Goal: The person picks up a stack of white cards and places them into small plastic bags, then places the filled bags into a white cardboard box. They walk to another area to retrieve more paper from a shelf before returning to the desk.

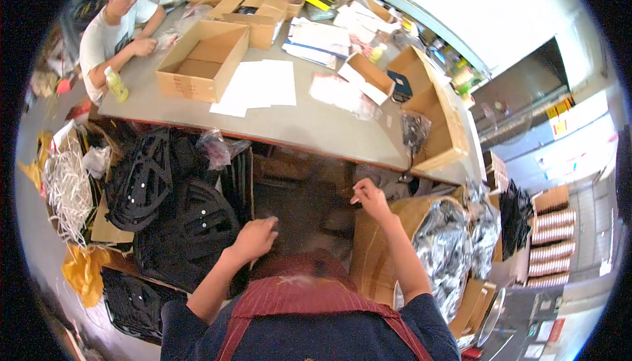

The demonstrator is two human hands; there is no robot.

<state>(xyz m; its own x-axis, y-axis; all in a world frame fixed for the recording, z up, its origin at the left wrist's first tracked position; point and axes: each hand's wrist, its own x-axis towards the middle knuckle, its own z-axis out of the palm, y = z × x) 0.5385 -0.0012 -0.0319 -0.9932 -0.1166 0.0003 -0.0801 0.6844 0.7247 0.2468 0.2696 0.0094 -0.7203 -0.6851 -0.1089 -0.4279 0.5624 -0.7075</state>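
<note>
My left hand point(256, 238) hangs in front of my apron point(296, 296) with its fingers curled in, beside the stack of black strapped plastic pieces point(187, 229). Whether anything lies within those fingers is hidden. Farther forward and to the right, my right hand point(371, 199) is raised below the table's edge, its fingers bent together as in a pinch. What it grips, if anything, is too small to make out. Under that forearm stands a large cardboard box point(375, 239), next to shiny silver-grey plastic bags point(442, 249).
Across the grey table point(276, 120) lie an open carton point(203, 61), white paper sheets point(260, 87) and a longer carton point(438, 114) at the right. A co-worker point(122, 28) sits at the far left by a bottle point(116, 84). Shredded paper point(68, 186) fills a container on the left.
</note>
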